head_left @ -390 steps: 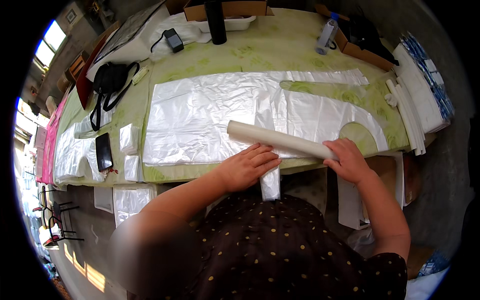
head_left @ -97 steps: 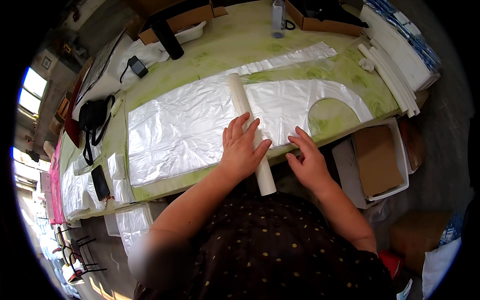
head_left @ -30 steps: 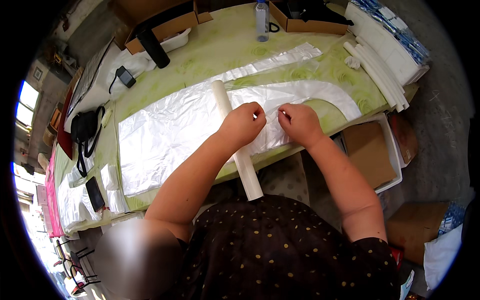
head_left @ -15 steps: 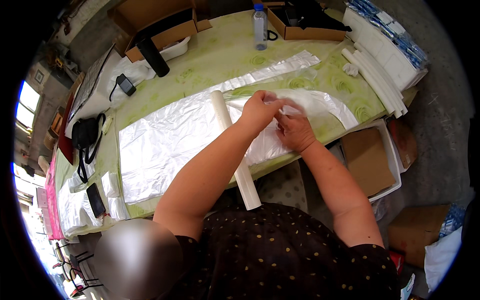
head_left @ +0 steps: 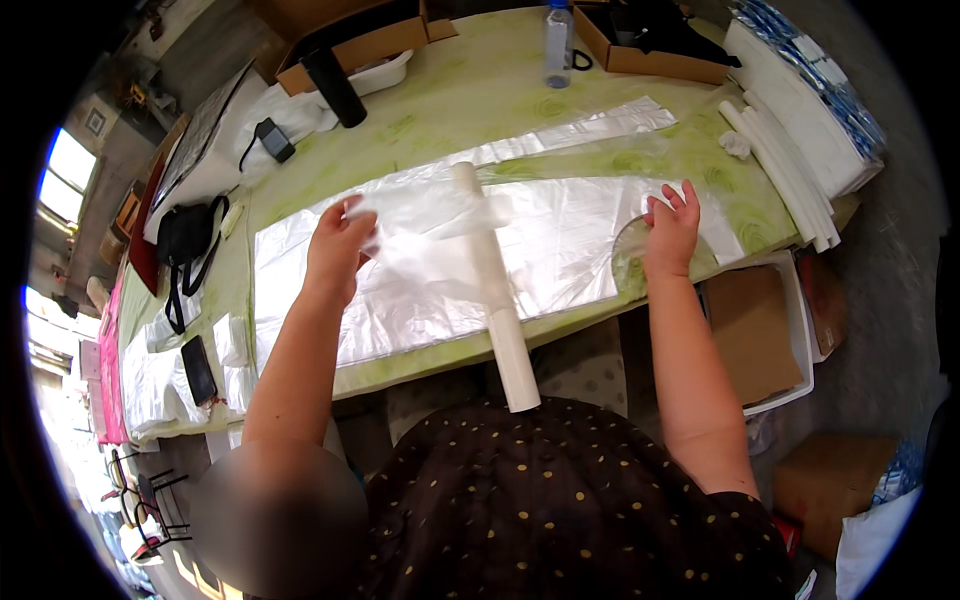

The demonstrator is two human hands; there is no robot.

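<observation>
My left hand (head_left: 338, 250) pinches one end of a thin, see-through plastic sheet (head_left: 430, 215), blurred by motion, which hangs above the table and passes over a white tube (head_left: 512, 350). The tube lies crosswise, its near end sticking out past the table edge toward me. Beneath both, flat shiny white plastic film (head_left: 570, 230) is spread in layers, with long strips reaching to the right. Over the right part of the film hovers my right hand (head_left: 672, 235), fingers apart and nothing seen in them.
Several white rolls (head_left: 785, 175) lie at the table's right end beside a white box (head_left: 800, 110). Farther back stand a water bottle (head_left: 558, 45), a black cylinder (head_left: 334, 88) and open cartons (head_left: 650, 58). At left are a black bag (head_left: 188, 235) and a phone (head_left: 199, 370).
My hands, close together over the film at right before, have parted. The left has swung left, drawing the see-through sheet across the tube; the right has moved right and opened.
</observation>
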